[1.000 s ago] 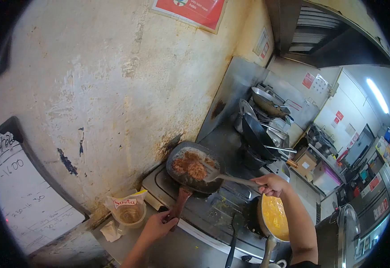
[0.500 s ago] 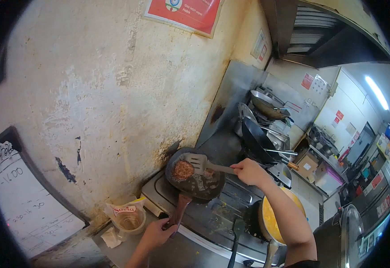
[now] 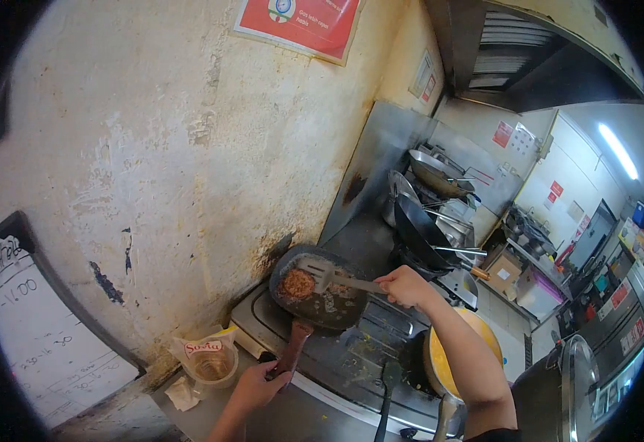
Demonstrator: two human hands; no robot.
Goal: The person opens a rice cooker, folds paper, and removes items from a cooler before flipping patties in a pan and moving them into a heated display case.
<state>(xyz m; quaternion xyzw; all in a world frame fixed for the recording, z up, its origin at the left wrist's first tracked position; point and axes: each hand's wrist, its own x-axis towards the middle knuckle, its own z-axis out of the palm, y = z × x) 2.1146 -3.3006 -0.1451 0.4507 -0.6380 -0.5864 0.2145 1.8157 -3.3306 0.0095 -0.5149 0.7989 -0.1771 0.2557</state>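
A dark square pan (image 3: 337, 313) stands on the stove at the centre, its brown handle (image 3: 292, 350) gripped by my left hand (image 3: 257, 384). Inside the pan a browned round patty (image 3: 297, 283) lies toward the left, with small bits around it. My right hand (image 3: 406, 287) is closed on the handle of a grey slotted spatula (image 3: 322, 275), whose blade is in the pan at the patty's upper right edge. Below my right forearm is a pan of yellow food (image 3: 451, 361).
A plastic tub in a bag (image 3: 211, 361) stands left of the stove (image 3: 248, 317). A dark spatula (image 3: 388, 383) lies at the front. Black woks (image 3: 418, 228) are stacked behind; a large lidded pot (image 3: 543, 398) stands at the right.
The spatula blade has shifted slightly and tilted against the patty's upper right side. My right hand has moved a little left and down. My left hand keeps its hold on the pan handle.
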